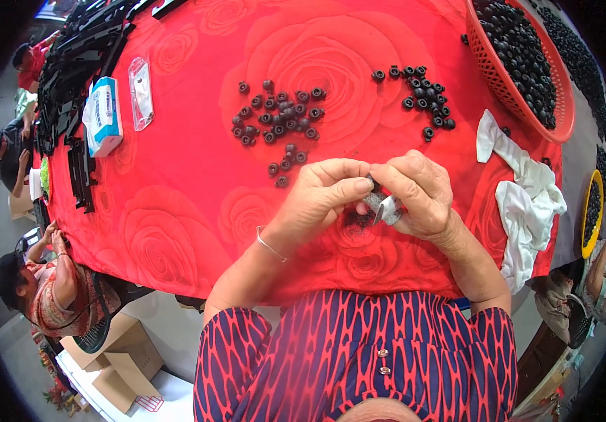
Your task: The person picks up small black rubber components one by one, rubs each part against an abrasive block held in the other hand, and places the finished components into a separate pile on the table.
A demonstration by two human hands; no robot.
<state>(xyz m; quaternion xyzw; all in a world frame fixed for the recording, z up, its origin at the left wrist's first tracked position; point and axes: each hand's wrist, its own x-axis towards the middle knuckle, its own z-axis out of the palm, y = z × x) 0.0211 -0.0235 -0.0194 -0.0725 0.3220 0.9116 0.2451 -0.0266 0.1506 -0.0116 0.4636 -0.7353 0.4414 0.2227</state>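
Black rounded knob-like part (375,186) sits in the fingertips over the near side of the counter (190,141), which is spread with red rose-patterned cloth. The left hand (331,191) pinches it between thumb and forefinger; the right hand (419,193) meets it from the other side and appears to grip a small thin metal blade (379,212) too. Pale grey wrapping shows there, whether on tool or fingers I cannot tell. Done well, I judge, this calls for a firm left pinch, short controlled strokes and the edge angled away from the left thumb. The part looks dark and compact, though fingers hide most of it. Below lie fine black crumbs (361,219). Farther from the near edge are two loose groups of similar black parts, a left cluster (287,112) and a right cluster (429,93). Toward the right edge lie crumpled white cloth gloves (530,198), and at the far right corner a red perforated plastic basket (484,65) heaped with such parts.
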